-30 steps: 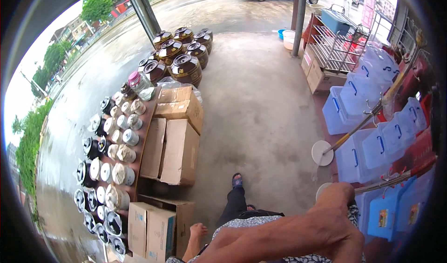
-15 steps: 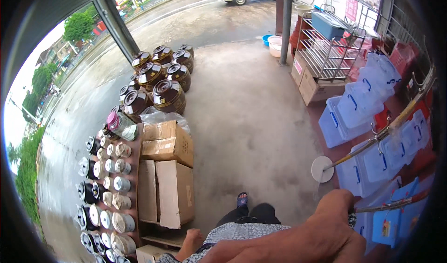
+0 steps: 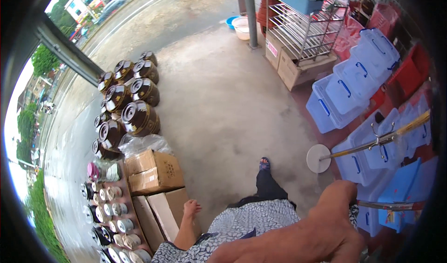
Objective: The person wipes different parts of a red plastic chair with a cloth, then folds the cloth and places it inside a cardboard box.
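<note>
My left hand is low at my left side, beside the cardboard boxes. Nothing is in it, and its loosely bent fingers are apart. Large in the lower right is my right arm, bent, with my right hand closed and its fingers largely hidden. From behind this hand a shiny metal pole runs out to the right. Just beyond stands or hangs a hooked pole with a round white base; whether it touches my hand I cannot tell.
Brown lidded jars are grouped at the left, with small pots on a bench nearer me. Clear plastic bins with blue handles line the right. A wire rack stands on cartons near a grey post.
The view has turned and moved on, and the jars and boxes sit further left. My left hand has come forward and its fingers show more. The right arm keeps nearly the same pose.
</note>
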Tool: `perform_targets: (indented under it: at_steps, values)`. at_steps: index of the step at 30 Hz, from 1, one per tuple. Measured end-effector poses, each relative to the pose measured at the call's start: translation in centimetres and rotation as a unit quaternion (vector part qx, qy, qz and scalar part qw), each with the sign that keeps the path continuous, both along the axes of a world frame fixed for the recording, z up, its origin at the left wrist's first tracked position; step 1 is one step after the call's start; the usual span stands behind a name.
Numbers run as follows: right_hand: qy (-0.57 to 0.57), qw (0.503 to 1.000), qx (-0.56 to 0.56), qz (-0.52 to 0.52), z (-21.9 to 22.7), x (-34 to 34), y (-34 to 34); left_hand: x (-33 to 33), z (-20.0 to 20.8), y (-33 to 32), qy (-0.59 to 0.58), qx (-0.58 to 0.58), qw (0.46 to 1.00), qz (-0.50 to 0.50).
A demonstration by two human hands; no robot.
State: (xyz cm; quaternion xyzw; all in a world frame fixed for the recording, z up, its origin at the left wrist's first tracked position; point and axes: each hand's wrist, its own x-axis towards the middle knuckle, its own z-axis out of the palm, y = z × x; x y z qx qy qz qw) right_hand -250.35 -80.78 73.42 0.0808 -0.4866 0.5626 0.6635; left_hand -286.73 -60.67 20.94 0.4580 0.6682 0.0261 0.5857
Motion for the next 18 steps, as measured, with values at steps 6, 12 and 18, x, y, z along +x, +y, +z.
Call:
perform_targets:
  at_steps: [6, 12, 18]
  values:
    - [-0.104, 0.987, -0.092, 0.086, -0.6, 13.9, 4.9, 11.2, -0.9, -0.8, -0.050, -0.115, 0.992, 0.015]
    - [-0.097, 0.994, -0.028, 0.043, -0.1, 22.8, 18.3, 14.5, -5.4, 1.5, -0.019, -0.110, 0.993, -0.049]
    - [-0.529, 0.756, -0.226, -0.312, -12.6, 36.0, 31.4, 18.4, -5.5, 12.5, 0.063, -0.020, 0.974, -0.218]
